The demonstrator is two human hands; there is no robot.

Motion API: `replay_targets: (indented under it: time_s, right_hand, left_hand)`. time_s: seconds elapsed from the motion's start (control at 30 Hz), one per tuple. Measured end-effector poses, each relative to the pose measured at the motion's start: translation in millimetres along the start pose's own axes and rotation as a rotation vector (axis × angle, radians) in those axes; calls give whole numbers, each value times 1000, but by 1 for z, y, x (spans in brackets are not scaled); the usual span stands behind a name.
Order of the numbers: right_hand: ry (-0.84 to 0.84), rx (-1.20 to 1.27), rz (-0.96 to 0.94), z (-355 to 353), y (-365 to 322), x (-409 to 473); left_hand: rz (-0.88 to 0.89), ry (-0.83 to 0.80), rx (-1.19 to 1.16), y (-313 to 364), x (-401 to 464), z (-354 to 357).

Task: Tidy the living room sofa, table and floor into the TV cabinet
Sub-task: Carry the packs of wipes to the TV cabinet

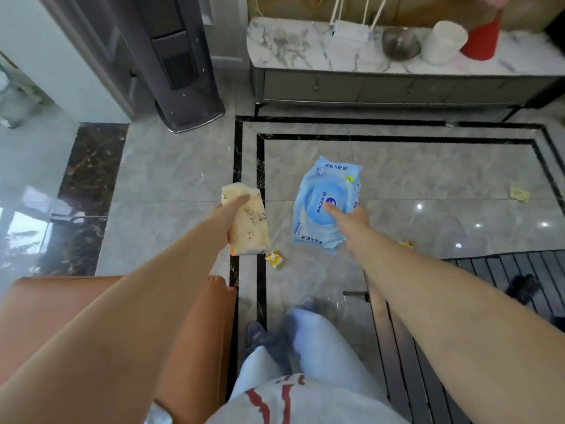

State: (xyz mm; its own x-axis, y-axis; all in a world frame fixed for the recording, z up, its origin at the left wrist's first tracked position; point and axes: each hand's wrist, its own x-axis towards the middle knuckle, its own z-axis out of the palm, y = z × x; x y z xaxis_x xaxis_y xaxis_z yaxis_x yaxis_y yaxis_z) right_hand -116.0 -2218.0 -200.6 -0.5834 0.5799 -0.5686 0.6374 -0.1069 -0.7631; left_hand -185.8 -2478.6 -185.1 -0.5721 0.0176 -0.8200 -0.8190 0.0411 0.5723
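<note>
A blue wet-wipe pack (327, 206) is gripped in the right hand (351, 217), thumb pressed on its lid, while the left hand (234, 211) clasps a beige tissue pack (247, 223), both held above the marble floor (428, 179) before the TV cabinet (397, 84), a yellow wrapper (275, 259) lying below

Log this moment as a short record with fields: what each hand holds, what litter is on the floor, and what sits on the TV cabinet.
left hand: grips a beige tissue pack
right hand: grips a blue wet wipes pack
floor litter: yellow wrapper near the feet; crumpled yellow paper further right
TV cabinet top: white router, glass bowl, white cup, red container
cabinet drawers: closed
</note>
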Motion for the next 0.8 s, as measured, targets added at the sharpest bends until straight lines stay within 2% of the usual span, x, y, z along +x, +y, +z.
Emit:
replay_targets:
  time_s: [0.17, 0.37, 0.5, 0.7, 0.8]
  right_hand:
    - [89, 41, 26, -9, -40, 57]
    - [42, 2, -26, -27, -99, 160]
    - [19, -23, 15, -38, -143, 226]
    - [1, -60, 24, -57, -216, 304]
    - [-7, -52, 20, -67, -238, 331]
  left_hand:
    - [-29, 26, 37, 55, 43, 45]
    - [-30, 33, 0, 120, 116, 125]
    - [-48, 36, 14, 176, 141, 180]
    - [116, 99, 68, 260, 163, 254]
    - [163, 77, 58, 292, 176, 289]
